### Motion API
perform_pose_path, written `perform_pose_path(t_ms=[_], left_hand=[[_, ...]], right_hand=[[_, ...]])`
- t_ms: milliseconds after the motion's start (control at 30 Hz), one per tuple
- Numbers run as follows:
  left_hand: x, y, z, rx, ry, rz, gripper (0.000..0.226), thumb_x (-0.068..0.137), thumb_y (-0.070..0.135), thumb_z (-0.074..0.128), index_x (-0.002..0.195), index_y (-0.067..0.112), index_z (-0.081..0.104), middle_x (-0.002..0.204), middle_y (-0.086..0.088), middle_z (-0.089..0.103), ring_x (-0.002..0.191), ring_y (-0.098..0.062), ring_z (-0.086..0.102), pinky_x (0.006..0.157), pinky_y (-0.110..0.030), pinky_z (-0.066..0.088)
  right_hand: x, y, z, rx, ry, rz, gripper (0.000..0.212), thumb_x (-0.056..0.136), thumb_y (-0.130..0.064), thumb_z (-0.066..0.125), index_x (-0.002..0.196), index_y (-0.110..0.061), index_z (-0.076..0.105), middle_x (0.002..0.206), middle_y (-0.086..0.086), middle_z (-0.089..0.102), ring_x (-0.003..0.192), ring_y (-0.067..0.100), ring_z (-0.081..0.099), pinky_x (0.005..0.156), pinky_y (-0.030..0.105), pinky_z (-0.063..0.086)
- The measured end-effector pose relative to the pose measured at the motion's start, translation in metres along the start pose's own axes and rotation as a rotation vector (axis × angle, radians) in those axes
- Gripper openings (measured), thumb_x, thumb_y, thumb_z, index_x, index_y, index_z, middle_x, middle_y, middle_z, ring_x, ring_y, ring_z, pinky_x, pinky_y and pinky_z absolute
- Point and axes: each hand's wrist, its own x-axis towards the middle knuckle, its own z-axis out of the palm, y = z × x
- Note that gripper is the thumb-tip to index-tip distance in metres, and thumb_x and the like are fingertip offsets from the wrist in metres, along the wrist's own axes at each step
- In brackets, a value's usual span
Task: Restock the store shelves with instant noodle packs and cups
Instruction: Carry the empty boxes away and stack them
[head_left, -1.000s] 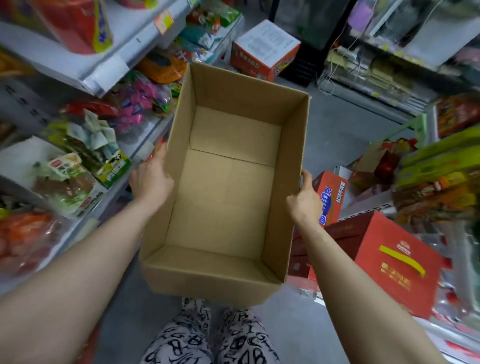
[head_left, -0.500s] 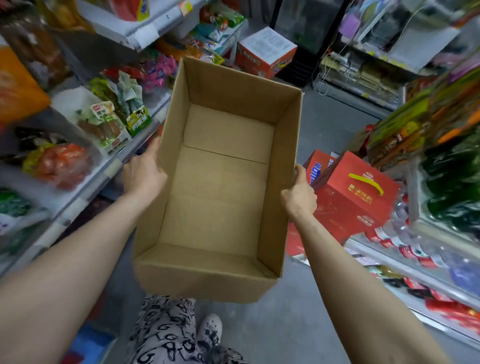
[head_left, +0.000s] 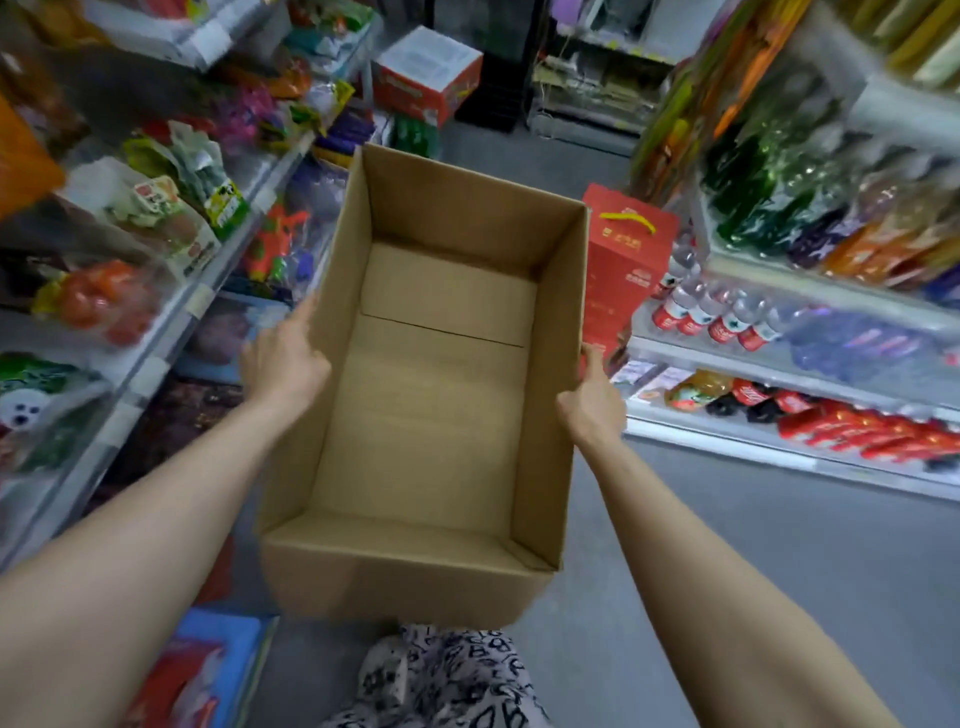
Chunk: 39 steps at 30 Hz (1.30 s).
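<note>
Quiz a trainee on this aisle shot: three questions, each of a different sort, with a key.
1. True or false: the cardboard box holds noodle packs.
2. Where does the left hand touch the box? A: its left wall. B: its far wall. C: its inside floor.
3. Fill in: the red gift box past the carton's far right corner has a ____ handle.

Key: 1 false, it is empty; 2 A; 3 yellow.
</note>
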Motion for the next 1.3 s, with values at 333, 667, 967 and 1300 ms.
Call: perform_pose_path(t_ms=[333,667,967,1300], left_hand=[[-0.119,0.11,0.034,0.028,-0.177,0.339,0.074,0.078,0.007,0.053,0.145,0.034,0.038,0.109,-0.023,0.066,0.1,-0.047,0.06,0.08,-0.045,0.048],[-0.31,0.317,0.1,0.047,-0.312,0.747,0.078,0.076,0.006,0.054,0.145,0.039,0.037,0.106,-0.023,0.067,0.097,-0.046,0.062,0.08,-0.044,0.048],[-0.552,0.5,0.19,-0.041,-0.497,1.148,0.066,0.077,0.009,0.058,0.137,0.033,0.048,0.099,-0.022,0.068,0.092,-0.042,0.063,0.076,-0.048,0.052],[-0.795,0.655,0.286,-0.001,-0.703,1.613,0.075,0.072,0.004,0.059,0.143,0.023,0.044,0.1,-0.025,0.069,0.093,-0.046,0.063,0.079,-0.049,0.053]], right_hand=[[-0.134,0.174,-0.079,0.097,0.158,0.36,0.068,0.084,-0.01,0.046,0.144,-0.039,0.032,0.091,0.006,0.057,0.097,0.036,0.061,0.074,0.036,0.047],[-0.266,0.412,-0.184,0.22,0.364,0.711,0.074,0.081,-0.008,0.044,0.145,-0.042,0.027,0.097,0.007,0.066,0.092,0.032,0.062,0.073,0.035,0.049],[-0.428,0.631,-0.274,0.288,0.592,1.071,0.072,0.084,-0.004,0.042,0.144,-0.041,0.027,0.079,0.002,0.054,0.081,0.029,0.053,0.069,0.031,0.041],[-0.565,0.789,-0.312,0.402,0.845,1.438,0.067,0.081,-0.011,0.05,0.14,-0.039,0.033,0.109,0.014,0.063,0.101,0.038,0.059,0.081,0.036,0.045]])
